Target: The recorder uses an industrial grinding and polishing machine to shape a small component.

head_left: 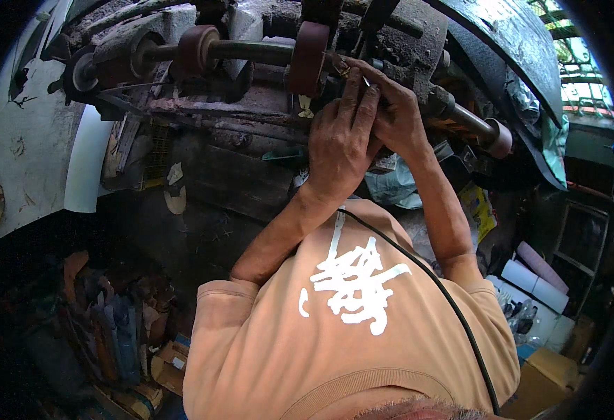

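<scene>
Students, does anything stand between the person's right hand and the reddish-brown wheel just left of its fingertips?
At the fingertips, only a small brownish piece; whether it touches the wheel is unclear. Lower down, the left hand's fingers lie between the right hand and wheel.

A grilled window (587, 66) is far right, a yellow packet (484, 213) and pale rolls (527, 278) lie right with a box (548, 381) nearer, a white sheet (88, 164) stands left, and scraps (119, 325) heap near left beside a carton (169, 367).

it's dim in here, daylight glaring through the barred window (587, 73) at upper right. lower left sinks into shadow; straight edges bend toward black corners.
</scene>
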A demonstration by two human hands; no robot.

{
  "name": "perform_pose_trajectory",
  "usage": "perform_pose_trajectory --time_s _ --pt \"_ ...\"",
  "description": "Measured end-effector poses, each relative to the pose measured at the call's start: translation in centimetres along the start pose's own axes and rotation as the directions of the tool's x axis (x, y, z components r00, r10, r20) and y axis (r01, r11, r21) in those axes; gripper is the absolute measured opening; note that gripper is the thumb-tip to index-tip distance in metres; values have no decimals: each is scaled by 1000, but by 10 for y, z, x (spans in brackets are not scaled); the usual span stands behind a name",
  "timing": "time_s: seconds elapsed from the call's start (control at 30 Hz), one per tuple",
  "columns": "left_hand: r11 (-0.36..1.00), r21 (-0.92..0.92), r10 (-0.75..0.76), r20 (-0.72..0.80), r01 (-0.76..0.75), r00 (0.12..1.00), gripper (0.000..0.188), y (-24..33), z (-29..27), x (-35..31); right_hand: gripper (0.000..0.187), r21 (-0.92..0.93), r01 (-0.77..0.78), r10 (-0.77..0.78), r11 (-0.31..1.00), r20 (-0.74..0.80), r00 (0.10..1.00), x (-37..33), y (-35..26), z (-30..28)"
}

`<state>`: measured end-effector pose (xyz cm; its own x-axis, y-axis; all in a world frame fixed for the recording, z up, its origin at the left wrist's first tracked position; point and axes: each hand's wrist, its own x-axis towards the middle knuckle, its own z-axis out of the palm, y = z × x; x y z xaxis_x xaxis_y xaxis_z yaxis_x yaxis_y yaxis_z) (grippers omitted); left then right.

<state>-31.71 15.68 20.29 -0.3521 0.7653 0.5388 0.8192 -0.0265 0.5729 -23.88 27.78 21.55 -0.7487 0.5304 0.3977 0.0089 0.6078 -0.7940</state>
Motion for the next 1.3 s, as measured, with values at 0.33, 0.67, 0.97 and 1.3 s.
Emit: perform_pose_trajectory --time_s 0.33,0.67,0.97,1.3 --pt "1000 10 1 9 -1 1000 77 -1 -1 1 54 13 -4 4 1000 2 1000 2 -4 0" --pt "999 29 23 -3 -23 1000 75 -1 -1 1 53 28 3 -3 1000 -11 1000 3 -4 -1" --pt "993 9 121 12 -121 993 70 4 -14 -3 48 225 -69 72 972 -3 997 -10 -22 4" --pt "422 -775 -404 303 470 863 46 11 -57 -43 56 -140 86 -100 986 -90 991 -60 -49 7"
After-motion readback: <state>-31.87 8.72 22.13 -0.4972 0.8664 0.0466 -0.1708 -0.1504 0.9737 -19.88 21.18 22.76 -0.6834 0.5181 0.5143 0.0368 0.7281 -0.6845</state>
